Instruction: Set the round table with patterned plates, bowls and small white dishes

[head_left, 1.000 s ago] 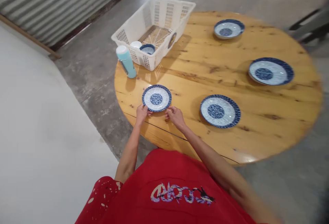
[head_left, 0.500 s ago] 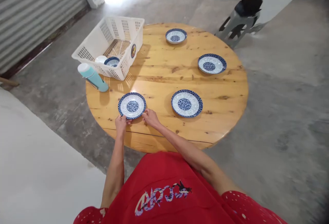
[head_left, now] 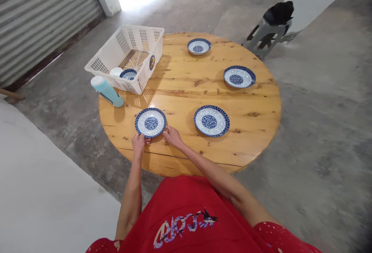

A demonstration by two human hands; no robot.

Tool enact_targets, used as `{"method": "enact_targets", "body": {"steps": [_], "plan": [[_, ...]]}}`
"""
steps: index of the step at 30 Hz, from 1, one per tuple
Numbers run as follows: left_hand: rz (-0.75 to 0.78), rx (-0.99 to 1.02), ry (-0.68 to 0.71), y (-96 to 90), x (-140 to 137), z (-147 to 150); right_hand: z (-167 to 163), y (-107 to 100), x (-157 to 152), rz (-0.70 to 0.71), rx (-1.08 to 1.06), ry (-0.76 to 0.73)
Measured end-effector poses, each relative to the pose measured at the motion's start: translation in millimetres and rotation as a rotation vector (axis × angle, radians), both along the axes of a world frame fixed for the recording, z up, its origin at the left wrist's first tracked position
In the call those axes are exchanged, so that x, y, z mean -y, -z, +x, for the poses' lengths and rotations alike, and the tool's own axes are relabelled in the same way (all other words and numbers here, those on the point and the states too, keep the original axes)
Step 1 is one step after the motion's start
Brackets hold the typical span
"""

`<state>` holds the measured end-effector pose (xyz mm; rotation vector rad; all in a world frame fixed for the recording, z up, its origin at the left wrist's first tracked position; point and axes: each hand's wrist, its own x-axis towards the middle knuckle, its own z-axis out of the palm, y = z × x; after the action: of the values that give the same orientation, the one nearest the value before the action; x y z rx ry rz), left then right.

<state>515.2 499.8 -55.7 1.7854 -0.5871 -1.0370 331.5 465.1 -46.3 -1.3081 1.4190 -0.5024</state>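
Observation:
A blue-and-white plate (head_left: 150,123) is at the near left of the round wooden table (head_left: 180,152). My left hand (head_left: 139,143) grips its near-left rim, thumb on top and fingers beneath. On the near-right rim, my right hand (head_left: 172,136) pinches the edge. Whether the plate's base touches the wood I cannot tell. To the right lies a second plate (head_left: 211,121) of the same pattern. Farther back are a third plate (head_left: 239,77) at the right and a fourth plate (head_left: 199,46) near the far edge.
A white plastic basket (head_left: 154,46) stands at the back left, holding a blue-patterned bowl (head_left: 128,74), a white bowl (head_left: 116,71) and chopsticks (head_left: 127,59). Beside it is a light-blue bottle (head_left: 108,92). A grey stool (head_left: 266,36) with a black bag stands beyond the table.
The view has tilted slightly, so everything sits a little lower. Both hands keep their hold on the near-left plate, which has hardly moved on the table.

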Motion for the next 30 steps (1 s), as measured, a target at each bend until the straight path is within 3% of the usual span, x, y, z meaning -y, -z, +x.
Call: {"method": "enact_targets", "body": {"steps": [8, 16, 20, 26, 30], "plan": [[-0.001, 0.034, 0.010, 4.0, 0.3, 2.1, -32.7, 19.5, -24.4, 0.116, 0.159, 0.165], [-0.010, 0.035, 0.008, 2.5, 2.0, 0.8, -117.3, 17.1, -68.0, 0.224, 0.327, 0.494], [0.002, 0.003, 0.000, 0.2, -4.2, -0.1, -160.4, 14.6, -85.6, 0.223, 0.356, 0.700], [0.040, 0.035, -0.071, 0.7, -26.5, -14.1, -193.1, 15.9, -114.1, 0.203, 0.347, 0.906], [0.029, 0.074, 0.052, -2.8, -42.4, -41.2, -234.0, 16.4, -124.4, 0.155, 0.277, 1.020]]}}
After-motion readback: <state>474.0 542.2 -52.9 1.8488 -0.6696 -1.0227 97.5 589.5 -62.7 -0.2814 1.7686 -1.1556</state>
